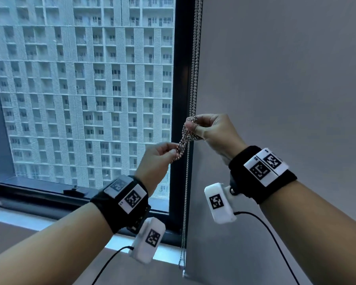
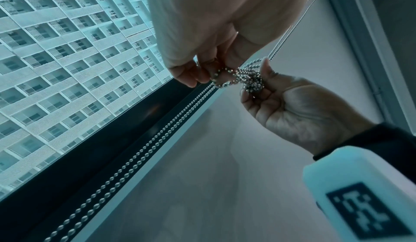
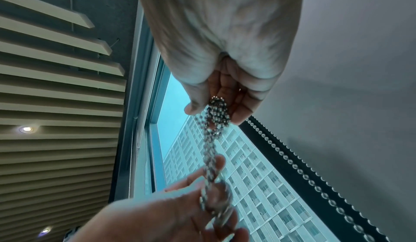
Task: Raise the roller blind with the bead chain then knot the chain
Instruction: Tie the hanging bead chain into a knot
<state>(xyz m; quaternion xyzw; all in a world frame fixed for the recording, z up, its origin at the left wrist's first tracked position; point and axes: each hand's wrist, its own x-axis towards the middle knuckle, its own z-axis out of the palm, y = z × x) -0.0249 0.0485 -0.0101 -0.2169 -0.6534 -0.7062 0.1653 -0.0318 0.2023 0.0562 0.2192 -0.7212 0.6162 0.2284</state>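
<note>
- Your right hand [image 1: 210, 128] is raised beside the dark window frame [image 1: 180, 79], its thumb and fingers curled and pinching a bunched clump of the bead chain [image 1: 193, 79].
- In the right wrist view the same hand [image 3: 225, 53] shows the clump [image 3: 217, 111] squeezed between thumb and fingertips [image 3: 242, 115].
- Your left hand [image 1: 158, 159] sits lower and slightly to the window side of that frame, fingers curled, pinching several gathered strands of the chain.
- In the left wrist view your left hand [image 2: 202, 32] grips the strands [image 2: 227, 78] at its fingertips [image 2: 186, 80], with your right hand [image 2: 299, 114] just beside it.
- Between your two hands the chain runs as a short, taut, twisted bundle; whether a knot has closed there cannot be told.
- Above your right hand the chain rises in several strands along the frame's right edge to the top of the head view.
- Below your hands two strands hang straight down against the frame, ending near the window sill [image 1: 169, 254].
- The glass left of the frame is uncovered over all that shows, looking onto a high-rise apartment building [image 1: 80, 89].
- A grey wall [image 1: 286, 68] stands right of the frame.
</note>
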